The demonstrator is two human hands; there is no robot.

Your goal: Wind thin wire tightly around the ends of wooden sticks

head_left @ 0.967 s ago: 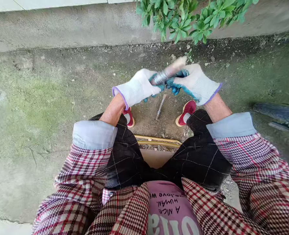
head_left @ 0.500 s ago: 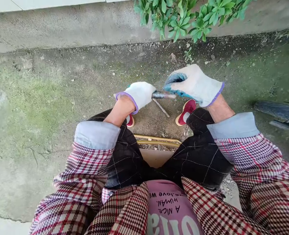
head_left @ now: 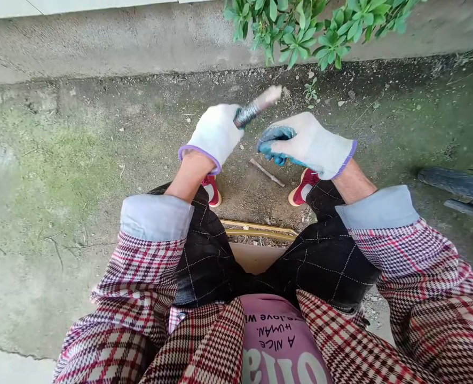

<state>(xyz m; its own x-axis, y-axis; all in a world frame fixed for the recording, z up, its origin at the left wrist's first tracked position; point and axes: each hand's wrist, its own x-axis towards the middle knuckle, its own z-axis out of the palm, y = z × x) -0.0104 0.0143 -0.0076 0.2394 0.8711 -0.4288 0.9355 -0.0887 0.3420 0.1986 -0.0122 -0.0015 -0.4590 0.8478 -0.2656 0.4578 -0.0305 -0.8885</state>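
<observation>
My left hand, in a white work glove with a purple cuff, is closed round a short stick. Dark wire-like windings wrap the stick near my fingers, and its pale far end is blurred and points up to the right. My right hand, in a matching glove with blue-coated fingers, hangs close by with its fingers curled together. Whatever sits in its pinch, if anything, is too small to make out. The right hand and the stick are apart. On the soil below lies another thin stick.
Red shoes stand on bare, mossy ground, with a yellow metal bar between the legs. A concrete wall base runs along the far side, with a leafy shrub overhanging it. A dark tyre-like object is at the right.
My left hand has moved up and tilted the wire-wound stick from nearly level to pointing up right. My right hand has shifted slightly left and down, fingers still curled.
</observation>
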